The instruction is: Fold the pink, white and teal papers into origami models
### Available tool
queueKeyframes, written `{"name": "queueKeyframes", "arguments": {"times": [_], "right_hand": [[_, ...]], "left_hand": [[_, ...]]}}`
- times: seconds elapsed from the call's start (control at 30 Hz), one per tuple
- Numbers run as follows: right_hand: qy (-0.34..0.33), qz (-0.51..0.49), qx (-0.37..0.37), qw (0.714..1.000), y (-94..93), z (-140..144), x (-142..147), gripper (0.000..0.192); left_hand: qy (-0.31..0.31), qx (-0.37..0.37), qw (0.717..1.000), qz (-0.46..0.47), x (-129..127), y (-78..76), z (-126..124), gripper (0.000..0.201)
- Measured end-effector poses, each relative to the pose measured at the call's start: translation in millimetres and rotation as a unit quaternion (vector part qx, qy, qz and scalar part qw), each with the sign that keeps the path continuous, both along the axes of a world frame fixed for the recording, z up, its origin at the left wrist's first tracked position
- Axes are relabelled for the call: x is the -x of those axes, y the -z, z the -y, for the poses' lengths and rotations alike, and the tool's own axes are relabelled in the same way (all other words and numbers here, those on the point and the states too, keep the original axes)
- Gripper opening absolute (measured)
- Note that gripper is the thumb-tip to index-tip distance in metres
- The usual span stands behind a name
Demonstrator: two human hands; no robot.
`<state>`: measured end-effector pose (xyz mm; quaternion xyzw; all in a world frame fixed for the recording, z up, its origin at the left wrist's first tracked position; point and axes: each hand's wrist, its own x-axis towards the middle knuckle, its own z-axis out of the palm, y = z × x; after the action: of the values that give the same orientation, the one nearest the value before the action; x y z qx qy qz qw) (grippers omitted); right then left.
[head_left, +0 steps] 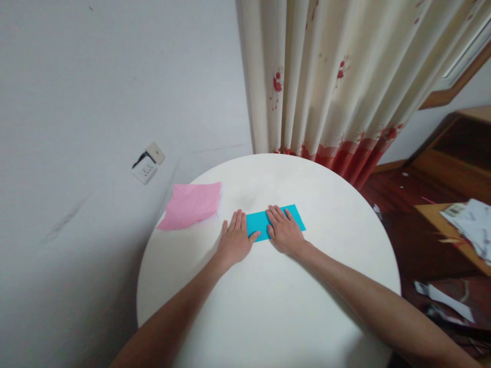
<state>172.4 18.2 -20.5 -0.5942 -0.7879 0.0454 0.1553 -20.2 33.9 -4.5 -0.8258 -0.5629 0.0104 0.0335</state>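
blue paper (258, 223) is pinned flat on the white table (268, 306) under our spread left hand (235, 241) and right hand (284, 232), so we'd press evenly outward for a sharp crease

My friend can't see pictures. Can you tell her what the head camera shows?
Two bare hands press flat on a blue paper on a round white table: left hand on its left end, right hand on its middle. A pink paper lies at the table's left edge, with a curtain behind.
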Motion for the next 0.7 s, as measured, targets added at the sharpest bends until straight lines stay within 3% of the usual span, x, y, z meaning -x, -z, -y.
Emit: {"name": "queueKeyframes", "arguments": {"times": [0.33,0.43,0.53,0.7], "right_hand": [[0.005,0.006,0.008,1.0,-0.9,0.1,0.4,0.058],[0.006,0.007,0.003,1.0,-2.2,1.6,2.0,0.058],[-0.017,0.016,-0.017,1.0,-4.3,2.7,4.0,0.057],[-0.05,0.017,-0.005,0.999,-5.0,0.5,3.3,0.059]], "left_hand": [[-0.027,-0.035,0.999,0.015,0.7,6.3,-7.5,0.061],[0.064,-0.063,0.996,0.014,-6.4,4.1,-7.4,0.055],[0.151,-0.033,0.988,0.026,-17.7,5.2,-7.7,0.058],[0.176,-0.015,0.983,0.058,-27.1,12.4,-9.4,0.055]]}}
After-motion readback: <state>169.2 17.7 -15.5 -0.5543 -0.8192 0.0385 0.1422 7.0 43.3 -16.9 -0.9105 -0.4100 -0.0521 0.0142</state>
